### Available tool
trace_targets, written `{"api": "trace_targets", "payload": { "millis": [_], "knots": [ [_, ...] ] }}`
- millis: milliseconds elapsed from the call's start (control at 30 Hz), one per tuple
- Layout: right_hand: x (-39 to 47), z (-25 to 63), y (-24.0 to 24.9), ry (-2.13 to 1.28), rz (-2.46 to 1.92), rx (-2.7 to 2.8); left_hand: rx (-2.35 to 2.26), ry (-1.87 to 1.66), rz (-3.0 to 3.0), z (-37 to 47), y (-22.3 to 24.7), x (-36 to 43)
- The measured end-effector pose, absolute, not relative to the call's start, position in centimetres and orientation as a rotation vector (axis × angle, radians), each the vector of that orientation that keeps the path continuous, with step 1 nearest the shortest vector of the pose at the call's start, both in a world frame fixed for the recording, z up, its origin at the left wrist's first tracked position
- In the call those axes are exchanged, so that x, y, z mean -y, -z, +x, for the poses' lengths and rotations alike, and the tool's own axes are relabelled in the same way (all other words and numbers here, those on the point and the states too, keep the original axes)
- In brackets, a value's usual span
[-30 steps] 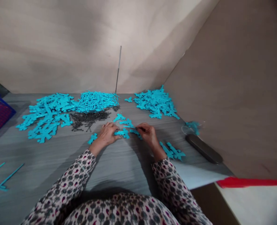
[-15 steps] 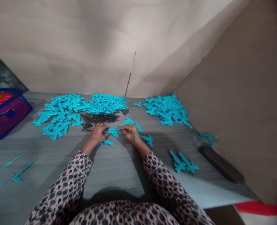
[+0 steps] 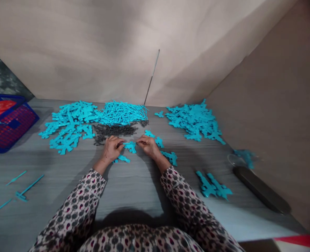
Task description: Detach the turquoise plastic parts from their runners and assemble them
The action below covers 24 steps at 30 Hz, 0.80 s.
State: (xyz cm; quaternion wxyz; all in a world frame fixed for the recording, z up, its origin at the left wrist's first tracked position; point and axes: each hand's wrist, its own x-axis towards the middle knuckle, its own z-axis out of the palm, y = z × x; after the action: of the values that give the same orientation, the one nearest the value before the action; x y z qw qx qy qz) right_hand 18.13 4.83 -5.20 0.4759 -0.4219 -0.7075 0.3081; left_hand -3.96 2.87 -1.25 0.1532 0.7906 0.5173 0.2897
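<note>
Between my hands is a turquoise plastic piece (image 3: 130, 147) with a thin rod along its top edge. My left hand (image 3: 112, 149) pinches its left end. The fingers of my right hand (image 3: 149, 146) are closed at the right end of the rod; a small dark tip shows there. Just beyond my left hand lies a heap of dark small pins (image 3: 115, 130), and behind it a pile of thin turquoise sticks (image 3: 123, 112). Loose turquoise pieces (image 3: 170, 157) lie beside my right hand, and another piece (image 3: 123, 158) lies below the held one.
Piles of turquoise pieces lie at left (image 3: 72, 120) and right (image 3: 196, 120). A blue basket (image 3: 13, 131) stands far left. Two pieces (image 3: 214, 185) and a dark elongated case (image 3: 261, 189) are at right. A thin rod (image 3: 151, 77) rises against the back panel.
The view has shifted slightly, so the table's contents appear moved. Both hands keep their grip, and the held piece looks slightly tilted compared with before.
</note>
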Motion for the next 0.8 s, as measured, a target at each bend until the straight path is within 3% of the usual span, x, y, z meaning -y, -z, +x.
{"api": "trace_targets", "payload": {
  "millis": [800],
  "knots": [
    [-5.37, 18.28, 4.44, -0.713, -1.15, 1.995, -1.574, -0.608, 2.32, -4.43, 0.66, -2.06]
  ]
}}
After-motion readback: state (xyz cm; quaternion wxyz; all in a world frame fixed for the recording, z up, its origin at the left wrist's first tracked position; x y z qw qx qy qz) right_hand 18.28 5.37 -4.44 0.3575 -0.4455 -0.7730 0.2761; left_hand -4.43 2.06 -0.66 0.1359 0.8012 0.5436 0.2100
